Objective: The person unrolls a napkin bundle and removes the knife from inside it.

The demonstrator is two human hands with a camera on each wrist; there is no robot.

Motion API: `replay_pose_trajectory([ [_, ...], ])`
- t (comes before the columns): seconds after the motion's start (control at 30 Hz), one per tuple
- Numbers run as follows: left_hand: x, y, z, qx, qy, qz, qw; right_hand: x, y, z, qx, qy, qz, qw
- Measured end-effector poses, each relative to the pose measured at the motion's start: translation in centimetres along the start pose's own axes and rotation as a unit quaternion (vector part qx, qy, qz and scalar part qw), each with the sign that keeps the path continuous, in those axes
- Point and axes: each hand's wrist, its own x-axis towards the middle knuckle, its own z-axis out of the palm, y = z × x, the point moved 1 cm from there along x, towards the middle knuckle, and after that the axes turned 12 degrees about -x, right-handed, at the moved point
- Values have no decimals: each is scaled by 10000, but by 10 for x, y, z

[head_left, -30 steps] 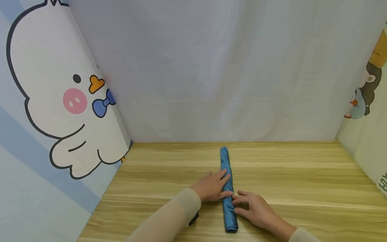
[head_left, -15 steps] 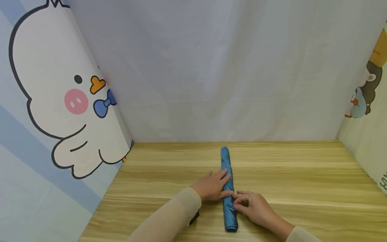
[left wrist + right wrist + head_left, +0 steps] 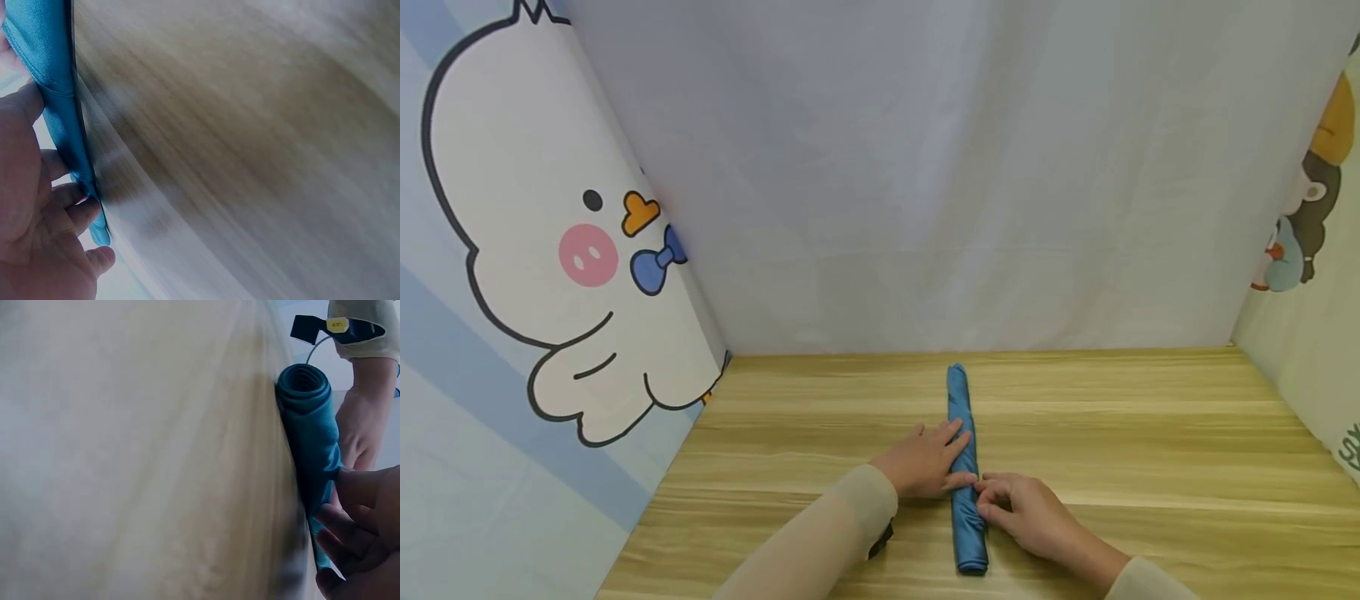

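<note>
A: You have the blue cloth roll (image 3: 968,461) wound up along its whole length, so judging by how it lies, the rolling itself looks all but done.

B: Agreed. What seems left for you is fine tidying: your right hand (image 3: 1032,514) pinches the cloth at the roll's right side, thumb and forefinger narrowed together on it. Whether anything more remains, these views don't tell you.

A: Your left hand (image 3: 919,463), meanwhile, has its fingers spread wide and rests across the middle of the roll without gripping it.

B: And your roll lies flat on the wooden surface (image 3: 1150,458), about midway between its left and right edges. Its far end stops just short of the surface's far edge; its near end points towards you, and the surface's near edge is out of view.

A: How it looks: you have a slim, nearly straight tube with a soft sheen, and small creases gather beside your right fingers.

B: From your right wrist, you can see the layers curl in a neat spiral around a small hollow at one end (image 3: 304,380). From your left wrist, a seam-like line crosses the cloth.
</note>
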Motion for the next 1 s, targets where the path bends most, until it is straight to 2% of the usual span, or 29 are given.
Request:
replay_pose_trajectory([
  [0.43,1,1,1,-27,0,-62,10000,2,3,-8,410,-277,73,9987],
  [1.0,3,-1,5,-70,-20,-148,9999,4,6,-3,202,-168,-214,9994],
])
